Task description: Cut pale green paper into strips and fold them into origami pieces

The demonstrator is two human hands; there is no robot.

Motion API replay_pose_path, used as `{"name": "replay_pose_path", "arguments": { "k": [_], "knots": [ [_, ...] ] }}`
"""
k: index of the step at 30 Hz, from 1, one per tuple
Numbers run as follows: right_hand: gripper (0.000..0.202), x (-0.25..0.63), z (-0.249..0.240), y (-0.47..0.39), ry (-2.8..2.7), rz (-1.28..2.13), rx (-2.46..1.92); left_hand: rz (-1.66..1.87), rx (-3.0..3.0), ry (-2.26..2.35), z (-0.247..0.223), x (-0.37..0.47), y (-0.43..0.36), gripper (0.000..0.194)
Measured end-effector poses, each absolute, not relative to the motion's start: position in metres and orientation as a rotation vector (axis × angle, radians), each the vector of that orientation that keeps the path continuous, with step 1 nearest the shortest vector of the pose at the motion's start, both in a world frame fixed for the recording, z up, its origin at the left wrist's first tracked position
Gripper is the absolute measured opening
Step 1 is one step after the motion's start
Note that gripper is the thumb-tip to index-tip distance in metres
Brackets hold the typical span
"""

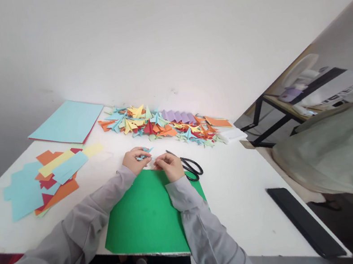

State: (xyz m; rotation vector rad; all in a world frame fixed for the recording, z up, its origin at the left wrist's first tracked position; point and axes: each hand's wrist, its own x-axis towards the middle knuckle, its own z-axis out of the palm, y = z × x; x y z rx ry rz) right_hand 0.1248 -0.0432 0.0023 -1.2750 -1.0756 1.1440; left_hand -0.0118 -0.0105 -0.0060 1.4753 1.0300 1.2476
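Note:
My left hand (134,161) is closed in a pinch on a small blue folded paper (148,150), above the far edge of a green sheet (146,214). Close beside it on the right, my right hand (172,166) has its thumb and fingertips pressed together; what they hold, if anything, is too small to make out. Black-handled scissors (199,169) lie just right of my right hand, partly over the green sheet. Beyond both hands stretches a long heap of folded paper pieces (153,124) in blue, yellow, orange, red, green and purple.
Loose paper cuttings (26,199) are spread over the left of the white table (243,202). A stack of larger blue sheets (67,121) sits at the back left. A black flat bar (303,219) lies along the right edge. Someone in light green clothing (340,148) is at the right.

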Motion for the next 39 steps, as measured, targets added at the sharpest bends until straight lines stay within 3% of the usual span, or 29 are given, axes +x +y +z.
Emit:
{"name": "replay_pose_path", "arguments": {
  "k": [7,20,30,39],
  "knots": [
    [0.020,0.124,0.001,-0.042,-1.013,1.276,-1.222,1.240,1.445,1.023,-0.005,-0.012,-0.011,0.013],
    [0.010,0.123,-0.011,-0.044,-1.368,0.809,-1.289,1.252,1.428,1.025,-0.003,-0.012,-0.012,0.013],
    [0.013,0.126,-0.014,-0.045,-1.545,0.599,-1.285,1.232,1.400,1.031,-0.002,-0.012,-0.011,0.014],
    [0.015,0.123,-0.008,-0.045,-1.324,0.809,-1.271,1.239,1.419,1.006,-0.005,-0.013,-0.010,0.018]
  ]
}}
